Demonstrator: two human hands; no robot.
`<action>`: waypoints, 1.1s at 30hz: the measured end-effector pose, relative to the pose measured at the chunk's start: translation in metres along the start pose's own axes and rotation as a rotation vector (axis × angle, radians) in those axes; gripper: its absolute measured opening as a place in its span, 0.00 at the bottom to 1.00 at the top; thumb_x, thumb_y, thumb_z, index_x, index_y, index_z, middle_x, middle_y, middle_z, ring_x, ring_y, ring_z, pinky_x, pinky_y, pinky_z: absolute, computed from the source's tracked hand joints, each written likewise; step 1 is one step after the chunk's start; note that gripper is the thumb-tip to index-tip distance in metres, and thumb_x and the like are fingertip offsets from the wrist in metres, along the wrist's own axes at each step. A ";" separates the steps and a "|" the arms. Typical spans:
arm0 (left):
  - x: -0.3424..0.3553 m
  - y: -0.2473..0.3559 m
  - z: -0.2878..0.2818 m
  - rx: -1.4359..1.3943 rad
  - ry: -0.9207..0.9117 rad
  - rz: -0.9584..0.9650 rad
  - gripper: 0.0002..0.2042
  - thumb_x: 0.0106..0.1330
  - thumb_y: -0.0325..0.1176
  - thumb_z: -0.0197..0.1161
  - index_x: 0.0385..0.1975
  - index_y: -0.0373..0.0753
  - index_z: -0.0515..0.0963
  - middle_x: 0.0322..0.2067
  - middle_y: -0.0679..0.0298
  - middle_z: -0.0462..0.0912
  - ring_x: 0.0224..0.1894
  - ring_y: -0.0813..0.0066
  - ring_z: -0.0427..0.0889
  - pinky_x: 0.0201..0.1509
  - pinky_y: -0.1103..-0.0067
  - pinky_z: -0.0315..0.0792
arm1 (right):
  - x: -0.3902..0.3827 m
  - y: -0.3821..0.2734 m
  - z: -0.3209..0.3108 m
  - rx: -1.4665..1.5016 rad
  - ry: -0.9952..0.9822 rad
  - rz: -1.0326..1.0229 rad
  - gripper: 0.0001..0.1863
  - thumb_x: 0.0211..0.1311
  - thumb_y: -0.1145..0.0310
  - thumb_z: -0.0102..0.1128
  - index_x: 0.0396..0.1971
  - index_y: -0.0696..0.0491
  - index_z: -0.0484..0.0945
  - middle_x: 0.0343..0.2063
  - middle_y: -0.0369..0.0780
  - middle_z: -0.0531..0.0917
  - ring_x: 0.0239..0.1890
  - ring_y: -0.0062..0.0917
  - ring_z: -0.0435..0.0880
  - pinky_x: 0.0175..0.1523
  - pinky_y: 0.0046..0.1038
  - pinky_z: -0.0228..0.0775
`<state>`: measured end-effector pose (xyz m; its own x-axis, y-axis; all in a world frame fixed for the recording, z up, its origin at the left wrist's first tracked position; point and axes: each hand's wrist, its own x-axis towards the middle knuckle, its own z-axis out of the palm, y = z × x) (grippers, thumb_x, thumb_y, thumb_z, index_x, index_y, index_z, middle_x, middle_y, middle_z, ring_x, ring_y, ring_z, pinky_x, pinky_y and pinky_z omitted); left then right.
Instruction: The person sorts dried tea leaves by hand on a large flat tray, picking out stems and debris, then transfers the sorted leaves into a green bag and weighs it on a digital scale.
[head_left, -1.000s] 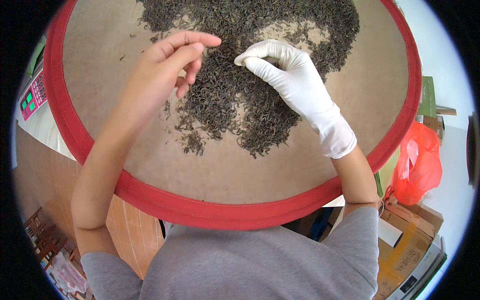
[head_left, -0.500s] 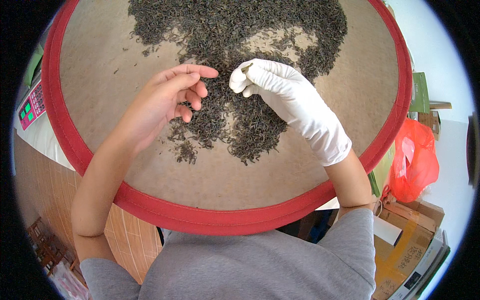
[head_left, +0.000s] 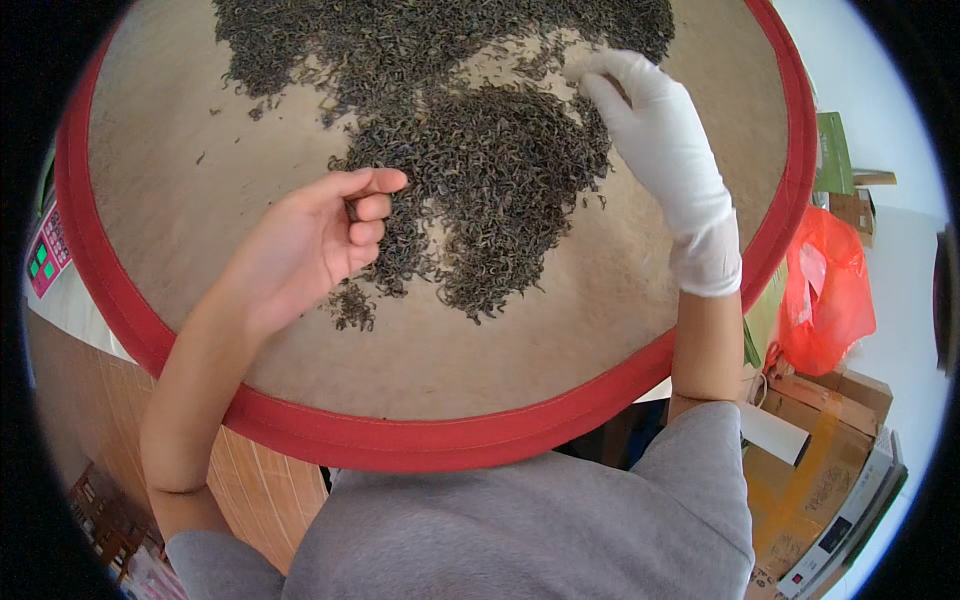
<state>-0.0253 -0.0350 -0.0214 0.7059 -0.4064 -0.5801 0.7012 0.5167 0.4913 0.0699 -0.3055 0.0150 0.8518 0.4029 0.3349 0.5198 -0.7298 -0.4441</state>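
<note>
A thick layer of dark, twisted dried tea leaves (head_left: pixel 510 160) lies across a round tan tray (head_left: pixel 600 310) with a red cloth rim. My bare left hand (head_left: pixel 310 235) is over the left edge of the nearer heap, its fingers curled in and the thumb pressed to the index finger. Whatever it may pinch is too small to make out. Farther off, at the right side of the leaves, is my right hand (head_left: pixel 650 125) in a white glove. Its thumb and index finger come together in a slightly blurred pinch, and their contents cannot be made out.
Beyond the tray's left rim stands a pink scale with green displays (head_left: pixel 45 250). To the right are a red plastic bag (head_left: pixel 825 290), cardboard boxes (head_left: pixel 820 470) and a green packet (head_left: pixel 832 155). Wood-look flooring (head_left: pixel 110 400) shows at lower left.
My gloved hand, which pinched a small pale-green leaf piece near the middle, has moved right and away from me. My left hand's spread fingers have curled closed, slightly lower and to the left.
</note>
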 end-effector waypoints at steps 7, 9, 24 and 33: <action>0.000 0.004 -0.005 -0.105 0.016 0.020 0.08 0.73 0.32 0.46 0.42 0.37 0.71 0.20 0.77 0.57 0.20 0.89 0.57 0.22 0.89 0.55 | -0.013 0.011 0.018 0.273 -0.424 0.122 0.10 0.61 0.69 0.54 0.39 0.55 0.80 0.29 0.46 0.82 0.32 0.32 0.82 0.40 0.29 0.74; -0.002 0.004 -0.007 -0.106 0.028 0.039 0.09 0.74 0.32 0.45 0.44 0.37 0.71 0.19 0.78 0.57 0.19 0.90 0.56 0.22 0.89 0.54 | -0.016 -0.006 0.028 0.699 -0.529 0.232 0.11 0.60 0.71 0.57 0.43 0.54 0.80 0.25 0.42 0.80 0.27 0.21 0.78 0.37 0.22 0.72; -0.002 0.010 -0.007 -0.200 0.092 0.138 0.09 0.74 0.31 0.43 0.46 0.36 0.69 0.20 0.76 0.57 0.20 0.88 0.56 0.23 0.88 0.55 | -0.010 0.016 0.047 -0.137 -0.012 -0.267 0.23 0.57 0.61 0.62 0.52 0.53 0.74 0.49 0.49 0.77 0.50 0.45 0.75 0.55 0.40 0.69; -0.005 0.013 -0.008 -0.223 0.128 0.205 0.11 0.74 0.30 0.43 0.49 0.35 0.70 0.20 0.76 0.57 0.20 0.88 0.56 0.23 0.88 0.56 | -0.012 -0.014 0.076 0.593 -0.370 -0.162 0.14 0.58 0.73 0.60 0.46 0.53 0.79 0.43 0.42 0.83 0.45 0.27 0.81 0.53 0.26 0.71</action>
<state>-0.0200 -0.0205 -0.0170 0.8020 -0.1862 -0.5676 0.4964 0.7363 0.4599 0.0573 -0.2585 -0.0464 0.6727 0.7183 0.1776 0.4999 -0.2642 -0.8248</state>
